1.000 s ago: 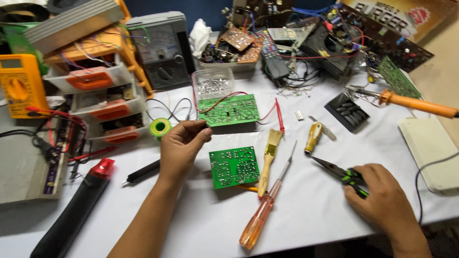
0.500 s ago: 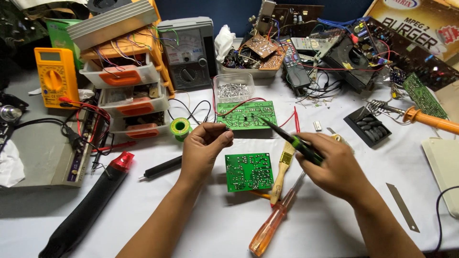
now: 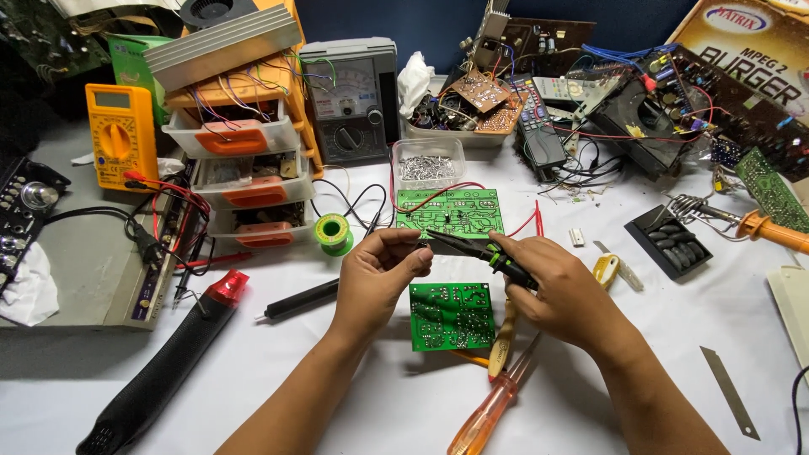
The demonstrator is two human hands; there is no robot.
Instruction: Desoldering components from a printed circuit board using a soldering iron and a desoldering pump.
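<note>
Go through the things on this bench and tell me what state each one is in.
Left hand: pinching something small, too small to tell.
Right hand: gripping pliers, tips at left fingertips.
Green board: flat, solder side up.
Screwdriver: lying unused.
Soldering iron: lying on the table.
Screw tub: open.

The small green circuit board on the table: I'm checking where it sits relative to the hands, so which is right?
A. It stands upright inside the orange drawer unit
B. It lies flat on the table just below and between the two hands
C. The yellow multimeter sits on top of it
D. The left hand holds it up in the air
B: the small green circuit board lies flat on the white table, below the left hand and the right hand, which holds black pliers with green on the handles.
</note>
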